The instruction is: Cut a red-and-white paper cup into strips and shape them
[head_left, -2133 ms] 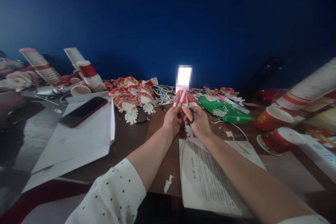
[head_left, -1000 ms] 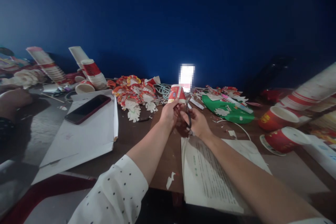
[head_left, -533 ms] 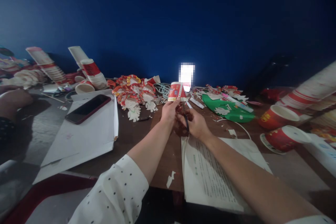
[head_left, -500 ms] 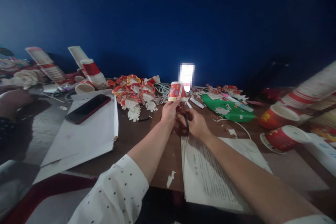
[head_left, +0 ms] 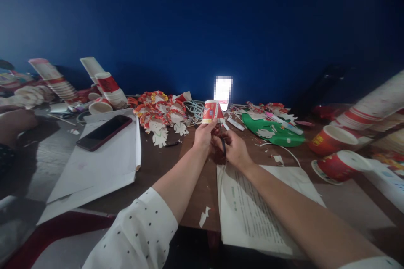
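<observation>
A red and white paper cup (head_left: 209,111) is pinched in my left hand (head_left: 203,136), held up over the middle of the table. Close beside it, my right hand (head_left: 235,147) is closed round a pair of scissors (head_left: 224,145) with dark handles. The scissor blades point up and lie against the right side of the cup. Whether they have gone into the paper I cannot tell. My fingers cover the lower part of the cup.
Left, a phone (head_left: 104,132) rests on a white board (head_left: 94,168); another person's hand (head_left: 19,119) is beyond. Cut cups (head_left: 158,113) lie behind my left hand. Right are a green sheet (head_left: 271,134), printed paper (head_left: 252,210) and red cups (head_left: 334,138). A bright screen (head_left: 223,90) stands at the back.
Hardly anything differs. The view has shifted slightly, and both hands keep their hold on the cup and the scissors.
</observation>
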`<state>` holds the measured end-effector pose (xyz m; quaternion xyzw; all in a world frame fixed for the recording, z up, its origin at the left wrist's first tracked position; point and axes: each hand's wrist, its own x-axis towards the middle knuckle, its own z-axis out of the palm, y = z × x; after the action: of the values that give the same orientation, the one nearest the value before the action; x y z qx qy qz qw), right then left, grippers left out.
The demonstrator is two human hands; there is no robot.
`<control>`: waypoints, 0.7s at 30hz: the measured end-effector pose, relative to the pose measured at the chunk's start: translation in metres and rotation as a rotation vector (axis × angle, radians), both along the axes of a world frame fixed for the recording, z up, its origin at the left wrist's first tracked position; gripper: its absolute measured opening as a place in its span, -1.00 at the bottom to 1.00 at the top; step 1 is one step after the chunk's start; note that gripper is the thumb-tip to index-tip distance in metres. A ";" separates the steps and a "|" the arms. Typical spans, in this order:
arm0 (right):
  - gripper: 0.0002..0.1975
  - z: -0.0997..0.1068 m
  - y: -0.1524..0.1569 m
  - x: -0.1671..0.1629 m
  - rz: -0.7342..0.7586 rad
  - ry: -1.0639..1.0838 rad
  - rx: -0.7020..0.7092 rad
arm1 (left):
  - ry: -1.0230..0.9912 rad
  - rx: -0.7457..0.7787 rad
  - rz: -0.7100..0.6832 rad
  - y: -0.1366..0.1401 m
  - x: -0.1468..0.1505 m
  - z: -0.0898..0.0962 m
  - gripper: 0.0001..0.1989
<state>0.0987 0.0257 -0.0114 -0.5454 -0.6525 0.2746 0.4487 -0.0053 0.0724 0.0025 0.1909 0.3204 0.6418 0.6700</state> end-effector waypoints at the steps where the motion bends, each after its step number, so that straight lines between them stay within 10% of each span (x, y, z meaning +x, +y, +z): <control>1: -0.70 0.000 0.000 0.000 0.003 0.003 0.010 | 0.001 -0.006 0.000 0.000 0.000 0.001 -0.69; 21: -0.71 0.002 -0.005 -0.003 -0.004 -0.075 0.020 | -0.177 -0.131 -0.163 -0.003 -0.005 0.005 -0.63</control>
<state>0.0957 0.0207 -0.0099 -0.5522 -0.6706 0.2466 0.4296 -0.0101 0.0689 0.0072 0.1148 0.2849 0.5774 0.7565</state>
